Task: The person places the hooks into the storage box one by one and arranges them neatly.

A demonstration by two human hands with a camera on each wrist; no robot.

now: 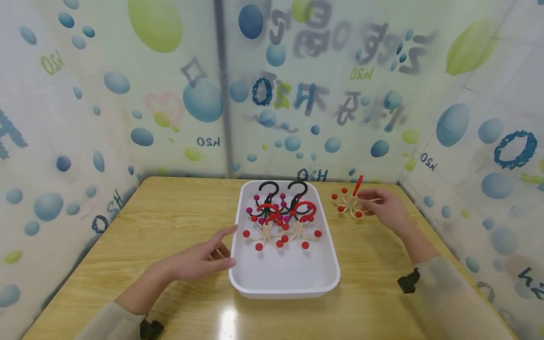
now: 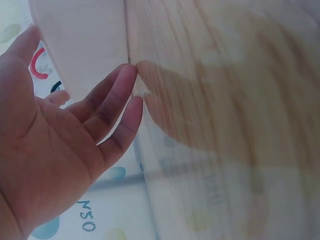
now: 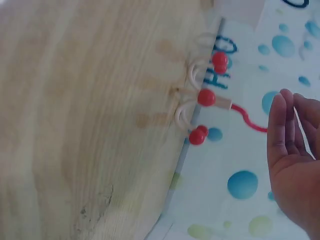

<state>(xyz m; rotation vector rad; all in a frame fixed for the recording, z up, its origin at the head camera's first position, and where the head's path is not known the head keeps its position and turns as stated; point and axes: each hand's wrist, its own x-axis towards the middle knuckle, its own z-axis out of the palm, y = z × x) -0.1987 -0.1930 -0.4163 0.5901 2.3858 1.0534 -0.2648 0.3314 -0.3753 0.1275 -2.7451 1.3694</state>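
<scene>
My left hand (image 1: 197, 259) lies along the left side of the white tray (image 1: 282, 278), thumb and index fingertips right at its rim. In the left wrist view its other fingers (image 2: 117, 97) extend loosely beside the tray's outer wall. A claw massager (image 1: 350, 205) with cream arms, red ball tips and a red hooked handle stands on the table right of the tray. My right hand (image 1: 388, 208) is beside it, fingertips close to the handle. The right wrist view shows those fingers (image 3: 277, 125) nearly straight, overlapping the end of the red handle (image 3: 245, 117).
Inside the tray, two red-handled cream massagers (image 1: 265, 231) stand in front of two black massagers (image 1: 295, 203) with magenta ball tips. The wooden table (image 1: 182, 208) meets patterned curtain-like walls (image 1: 170, 118) at the back and both sides.
</scene>
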